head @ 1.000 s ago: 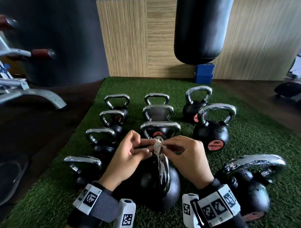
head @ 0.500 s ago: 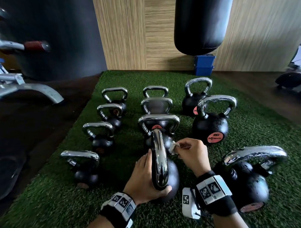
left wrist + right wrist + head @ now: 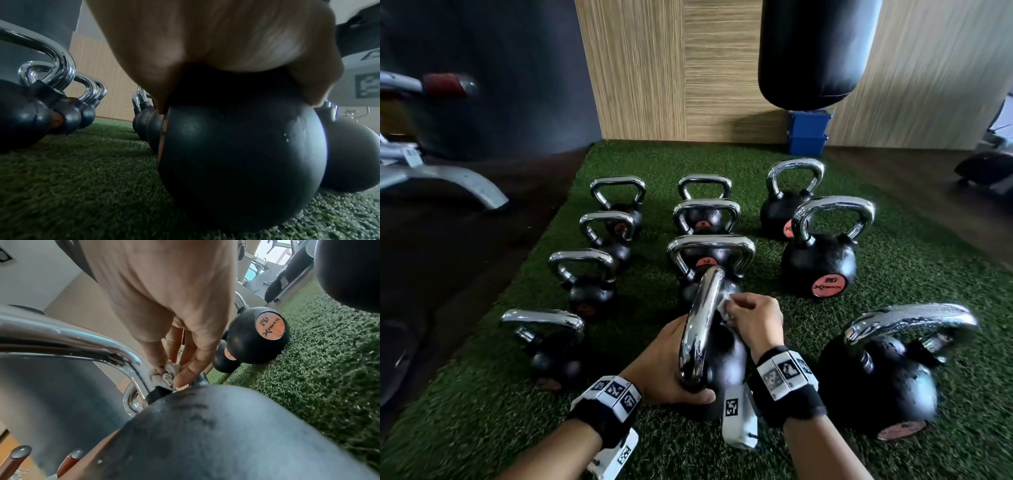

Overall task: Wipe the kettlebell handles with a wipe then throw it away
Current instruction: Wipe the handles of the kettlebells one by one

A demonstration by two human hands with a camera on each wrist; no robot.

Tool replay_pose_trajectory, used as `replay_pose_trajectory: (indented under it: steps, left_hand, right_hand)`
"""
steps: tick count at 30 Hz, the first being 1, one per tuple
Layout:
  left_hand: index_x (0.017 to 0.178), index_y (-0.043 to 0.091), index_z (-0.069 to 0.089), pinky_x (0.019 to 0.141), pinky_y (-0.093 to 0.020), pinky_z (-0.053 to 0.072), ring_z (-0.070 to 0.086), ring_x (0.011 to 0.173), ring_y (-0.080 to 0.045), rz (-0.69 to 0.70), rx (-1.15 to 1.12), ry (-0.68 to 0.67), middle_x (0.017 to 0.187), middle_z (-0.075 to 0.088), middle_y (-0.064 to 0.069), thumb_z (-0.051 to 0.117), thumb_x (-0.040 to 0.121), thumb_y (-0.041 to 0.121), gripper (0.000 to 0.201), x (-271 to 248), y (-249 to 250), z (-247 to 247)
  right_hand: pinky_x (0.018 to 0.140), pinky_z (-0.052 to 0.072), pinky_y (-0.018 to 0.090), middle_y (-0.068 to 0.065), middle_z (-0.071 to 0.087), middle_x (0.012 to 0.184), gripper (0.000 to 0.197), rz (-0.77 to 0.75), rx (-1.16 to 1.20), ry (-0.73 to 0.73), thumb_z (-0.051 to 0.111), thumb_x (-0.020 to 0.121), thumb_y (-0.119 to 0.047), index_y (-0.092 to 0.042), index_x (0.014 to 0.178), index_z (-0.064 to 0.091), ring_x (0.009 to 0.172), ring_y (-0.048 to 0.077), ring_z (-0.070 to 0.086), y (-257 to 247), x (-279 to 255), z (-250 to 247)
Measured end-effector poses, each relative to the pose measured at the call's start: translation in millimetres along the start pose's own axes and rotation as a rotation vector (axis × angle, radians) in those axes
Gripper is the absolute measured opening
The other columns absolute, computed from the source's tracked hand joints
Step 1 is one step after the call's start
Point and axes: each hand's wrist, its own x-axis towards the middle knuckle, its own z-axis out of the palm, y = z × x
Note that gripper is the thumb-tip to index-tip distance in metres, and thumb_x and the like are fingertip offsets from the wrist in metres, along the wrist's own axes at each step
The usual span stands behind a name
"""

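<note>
A black kettlebell (image 3: pixel 722 363) with a chrome handle (image 3: pixel 700 325) stands nearest me on the green turf. My left hand (image 3: pixel 671 370) grips the near base of that handle, thumb wrapped under it; the left wrist view shows my palm (image 3: pixel 226 40) over the black ball (image 3: pixel 242 162). My right hand (image 3: pixel 751 320) pinches a small crumpled white wipe (image 3: pixel 724 306) and presses it against the far leg of the handle. In the right wrist view the wipe (image 3: pixel 163 378) sits between thumb and fingertips (image 3: pixel 183 379), low on the chrome handle (image 3: pixel 82 340) just above the ball.
Several other chrome-handled kettlebells stand in rows on the turf (image 3: pixel 911 274): a 20 one (image 3: pixel 820 263) to the right, a large one (image 3: pixel 880 370) at near right, smaller ones (image 3: pixel 585 274) at left. A punching bag (image 3: pixel 815 48) hangs beyond, above a blue bin (image 3: pixel 808 132). A bench frame (image 3: pixel 448 181) stands left.
A second ago both hands held the wipe above the handle. My left hand dropped to grip the handle's near base, and my right hand carried the wipe onto the handle's far leg.
</note>
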Motion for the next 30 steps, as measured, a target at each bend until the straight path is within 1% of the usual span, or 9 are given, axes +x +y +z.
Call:
replay_pose_trajectory:
  steps: [3, 6, 8, 13, 16, 19, 21, 24, 30]
  left_hand:
    - [0.142, 0.07, 0.017, 0.118, -0.05, 0.037, 0.043, 0.144, -0.022, -0.023, -0.03, 0.005, 0.15, 0.046, 0.004, 0.098, 0.059, 0.043, 0.119, 1, 1, 1]
    - [0.142, 0.06, 0.022, 0.116, -0.052, 0.04, 0.047, 0.141, -0.027, -0.033, -0.028, 0.001, 0.147, 0.049, -0.001, 0.094, 0.058, 0.042, 0.112, -1, 1, 1]
    - [0.141, 0.053, 0.023, 0.118, -0.048, 0.039, 0.046, 0.14, -0.025, -0.037, -0.015, -0.006, 0.145, 0.045, 0.009, 0.09, 0.057, 0.043, 0.108, -4, 3, 1]
    - [0.139, 0.076, 0.01, 0.118, -0.022, 0.034, 0.046, 0.139, -0.003, -0.03, -0.062, -0.014, 0.145, 0.047, 0.017, 0.093, 0.059, 0.044, 0.119, -2, 7, 2]
    - [0.138, 0.076, 0.013, 0.119, -0.033, 0.038, 0.047, 0.138, -0.006, -0.063, -0.064, 0.0, 0.143, 0.05, 0.022, 0.096, 0.057, 0.039, 0.121, -1, 3, 2]
    - [0.14, 0.07, 0.019, 0.117, -0.047, 0.041, 0.047, 0.14, -0.016, -0.101, -0.091, -0.002, 0.146, 0.051, 0.01, 0.095, 0.059, 0.04, 0.115, -2, 1, 3]
    - [0.143, 0.062, 0.023, 0.116, -0.049, 0.042, 0.049, 0.139, -0.019, -0.119, -0.09, -0.013, 0.146, 0.052, 0.005, 0.098, 0.059, 0.037, 0.115, -2, 1, 3]
    - [0.141, 0.067, 0.02, 0.118, -0.043, 0.04, 0.045, 0.141, -0.013, -0.121, -0.06, -0.021, 0.148, 0.046, 0.01, 0.098, 0.058, 0.042, 0.117, 0, 1, 3]
    - [0.134, 0.08, 0.0, 0.123, -0.041, 0.032, 0.034, 0.148, -0.014, -0.135, 0.025, -0.037, 0.155, 0.036, 0.007, 0.095, 0.058, 0.048, 0.125, 0, 4, 0]
  right_hand:
    - [0.053, 0.052, 0.016, -0.004, 0.077, 0.07, 0.018, 0.068, 0.112, -0.037, 0.078, 0.085, -0.01, -0.022, 0.073, 0.081, 0.056, 0.005, 0.066, 6, 0, 6]
    - [0.072, 0.058, 0.033, 0.003, 0.077, 0.076, 0.031, 0.077, 0.128, -0.031, 0.075, 0.087, -0.007, -0.027, 0.064, 0.078, 0.07, 0.016, 0.066, 8, -3, 14]
    - [0.074, 0.055, 0.036, -0.002, 0.073, 0.068, 0.044, 0.066, 0.066, 0.01, 0.073, 0.087, -0.006, -0.035, 0.053, 0.075, 0.068, 0.015, 0.063, 7, -5, 18]
    - [0.065, 0.057, 0.026, -0.003, 0.077, 0.074, 0.034, 0.003, 0.103, 0.133, 0.071, 0.087, -0.007, -0.033, 0.067, 0.079, 0.066, 0.009, 0.068, -17, -1, 20]
    - [0.051, 0.049, 0.01, -0.005, 0.077, 0.084, 0.023, -0.119, 0.049, 0.11, 0.072, 0.084, -0.005, -0.022, 0.097, 0.081, 0.056, -0.009, 0.064, -27, 2, 11]
    - [0.073, 0.061, 0.03, -0.005, 0.078, 0.077, 0.032, -0.1, 0.054, -0.007, 0.068, 0.083, 0.003, -0.025, 0.078, 0.083, 0.07, 0.008, 0.069, -29, 2, 5]
    - [0.079, 0.059, 0.033, -0.006, 0.078, 0.08, 0.029, -0.094, 0.039, -0.029, 0.068, 0.083, 0.004, -0.021, 0.086, 0.084, 0.077, 0.01, 0.07, -32, 3, 1]
    - [0.086, 0.058, 0.032, 0.003, 0.077, 0.102, 0.024, -0.338, -0.077, 0.01, 0.072, 0.086, -0.001, -0.012, 0.106, 0.079, 0.092, 0.016, 0.072, -37, -4, -7]
    - [0.083, 0.052, 0.012, -0.004, 0.071, 0.103, 0.027, -0.821, -0.153, -0.093, 0.073, 0.086, 0.003, -0.014, 0.107, 0.079, 0.093, -0.001, 0.066, -53, -34, -28]
